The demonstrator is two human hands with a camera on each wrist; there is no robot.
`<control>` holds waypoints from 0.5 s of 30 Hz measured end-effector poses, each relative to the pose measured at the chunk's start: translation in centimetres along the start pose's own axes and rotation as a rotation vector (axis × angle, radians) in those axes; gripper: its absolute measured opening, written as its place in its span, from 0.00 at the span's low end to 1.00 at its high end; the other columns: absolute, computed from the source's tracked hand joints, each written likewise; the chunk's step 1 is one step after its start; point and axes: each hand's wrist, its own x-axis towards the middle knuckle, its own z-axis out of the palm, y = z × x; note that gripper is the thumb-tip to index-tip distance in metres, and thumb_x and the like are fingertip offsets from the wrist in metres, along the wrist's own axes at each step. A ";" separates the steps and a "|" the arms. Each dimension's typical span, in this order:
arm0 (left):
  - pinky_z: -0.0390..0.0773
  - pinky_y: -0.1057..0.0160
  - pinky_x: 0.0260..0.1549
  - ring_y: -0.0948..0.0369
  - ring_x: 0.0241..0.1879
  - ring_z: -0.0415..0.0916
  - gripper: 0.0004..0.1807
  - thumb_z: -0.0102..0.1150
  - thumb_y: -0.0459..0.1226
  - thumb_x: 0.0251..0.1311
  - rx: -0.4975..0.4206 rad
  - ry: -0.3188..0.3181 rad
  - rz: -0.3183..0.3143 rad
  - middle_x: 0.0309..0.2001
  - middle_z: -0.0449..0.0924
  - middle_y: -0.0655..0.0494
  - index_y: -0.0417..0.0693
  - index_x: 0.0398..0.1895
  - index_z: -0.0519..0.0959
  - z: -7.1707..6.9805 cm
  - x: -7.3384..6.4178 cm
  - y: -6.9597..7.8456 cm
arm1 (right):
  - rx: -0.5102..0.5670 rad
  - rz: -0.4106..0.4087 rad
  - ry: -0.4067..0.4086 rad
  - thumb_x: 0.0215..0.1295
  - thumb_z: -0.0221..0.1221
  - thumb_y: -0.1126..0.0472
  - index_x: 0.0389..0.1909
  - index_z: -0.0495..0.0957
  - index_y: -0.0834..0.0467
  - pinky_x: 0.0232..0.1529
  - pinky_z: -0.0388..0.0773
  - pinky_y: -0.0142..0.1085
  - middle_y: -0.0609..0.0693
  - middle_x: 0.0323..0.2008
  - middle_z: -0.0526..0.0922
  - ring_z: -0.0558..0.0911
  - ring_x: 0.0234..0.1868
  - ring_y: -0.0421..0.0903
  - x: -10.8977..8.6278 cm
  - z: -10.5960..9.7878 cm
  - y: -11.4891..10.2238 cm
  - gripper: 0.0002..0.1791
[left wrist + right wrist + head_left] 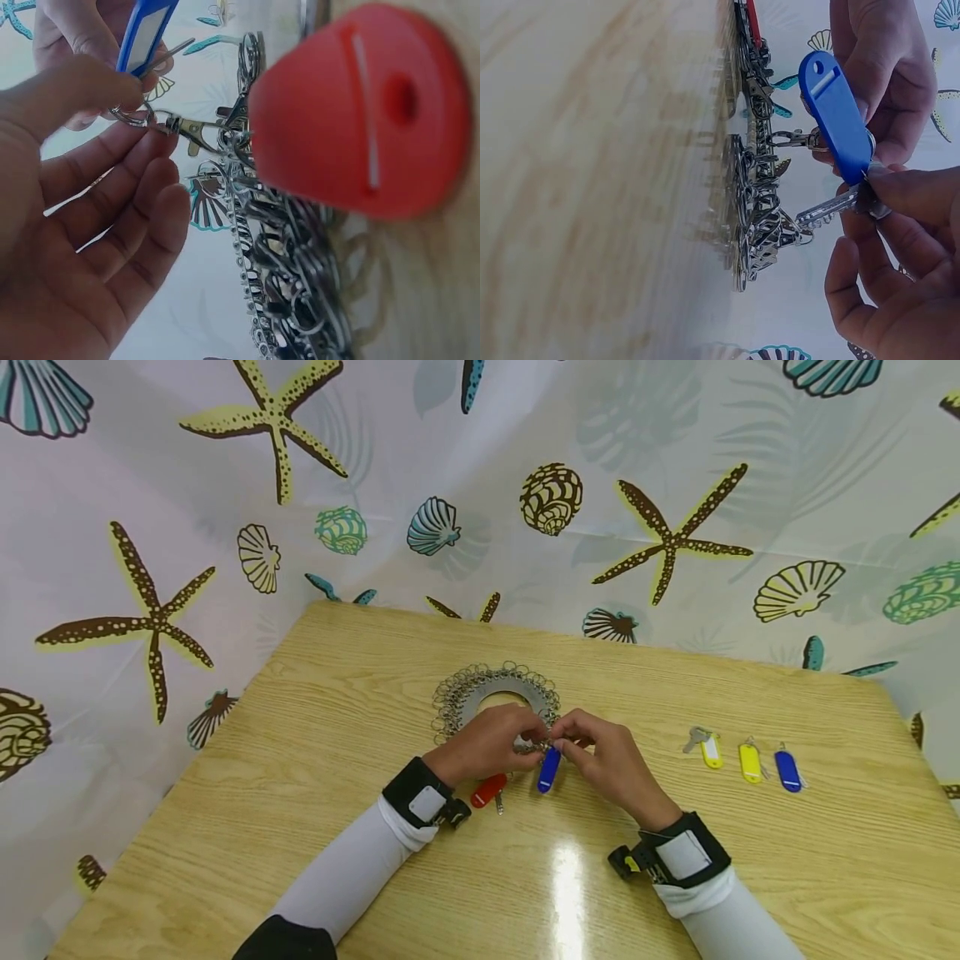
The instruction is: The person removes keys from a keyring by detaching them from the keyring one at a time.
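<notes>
On the table lies a flat metal ring fringed with many small clasps and split rings. At its near edge my left hand pinches a split ring joined to a swivel clasp on that ring. My right hand pinches the head of a silver key, which carries a blue key tag. The two hands' fingertips nearly meet around the split ring. Whether the key's ring is threaded onto it cannot be made out. Below my left hand lies a red key tag with a key.
To the right lie a yellow-and-white key tag with a key, a yellow key tag and another blue key tag. A shell-patterned cloth hangs behind the wooden table.
</notes>
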 end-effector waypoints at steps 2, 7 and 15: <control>0.75 0.69 0.43 0.62 0.44 0.78 0.12 0.63 0.41 0.62 -0.017 0.000 -0.007 0.43 0.81 0.58 0.48 0.47 0.82 0.0 0.0 0.1 | -0.006 -0.003 -0.001 0.61 0.63 0.70 0.39 0.79 0.53 0.36 0.79 0.38 0.45 0.35 0.86 0.83 0.36 0.40 0.0 0.0 0.0 0.10; 0.76 0.69 0.41 0.62 0.40 0.80 0.10 0.62 0.43 0.63 -0.021 0.020 -0.026 0.40 0.82 0.59 0.48 0.43 0.84 -0.1 0.1 0.0 | -0.024 -0.006 -0.011 0.62 0.63 0.69 0.38 0.80 0.52 0.36 0.79 0.39 0.43 0.35 0.85 0.82 0.36 0.40 0.0 -0.1 -0.1 0.09; 0.76 0.70 0.39 0.62 0.39 0.79 0.09 0.64 0.39 0.61 -0.038 -0.016 -0.012 0.39 0.82 0.59 0.48 0.43 0.84 -0.2 0.1 -0.2 | -0.015 -0.038 -0.076 0.62 0.63 0.67 0.38 0.80 0.52 0.37 0.80 0.41 0.41 0.37 0.84 0.82 0.37 0.40 0.1 -0.2 -0.3 0.07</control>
